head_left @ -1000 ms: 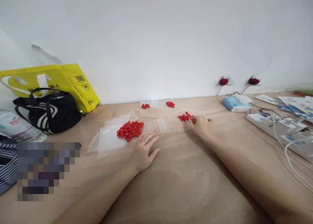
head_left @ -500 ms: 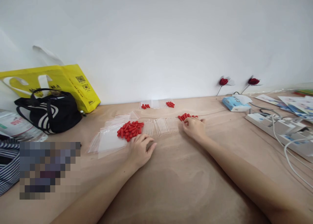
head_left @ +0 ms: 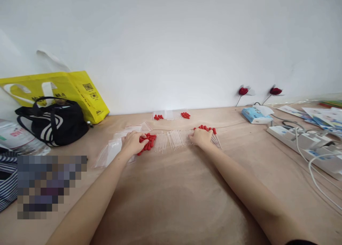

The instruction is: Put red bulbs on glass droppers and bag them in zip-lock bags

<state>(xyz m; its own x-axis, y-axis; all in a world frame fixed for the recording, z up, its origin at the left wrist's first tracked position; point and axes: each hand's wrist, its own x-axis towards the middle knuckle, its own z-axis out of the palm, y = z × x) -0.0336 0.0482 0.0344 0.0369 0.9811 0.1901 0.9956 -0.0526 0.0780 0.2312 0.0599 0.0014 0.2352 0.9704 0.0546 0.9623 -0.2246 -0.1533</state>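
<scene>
My left hand (head_left: 133, 142) reaches over a pile of small red bulb-shaped pieces (head_left: 150, 142). Its thumb and index finger are apart, with red pieces between them, and some fingertips are hidden. Palm down, my right hand (head_left: 201, 137) rests at a row of red pieces (head_left: 205, 128) at the far ends of thin clear sticks. Its fingers look spread, though the hand covers part of the row. Between the hands many thin clear sticks (head_left: 176, 139) lie side by side. Clear zip bags (head_left: 110, 150) are under and beside the pile.
Farther back lies a clear bag (head_left: 169, 114) with red pieces (head_left: 185, 115) on it. Left stand a yellow bag (head_left: 93, 99) and a black bag (head_left: 71, 122). Right are a tissue pack (head_left: 253, 116), a white power strip (head_left: 296, 143) with cables, and printed sheets (head_left: 320, 115).
My left hand has moved left and forward over the red pile. My right hand has shifted left, and red-ended sticks now show to its right.
</scene>
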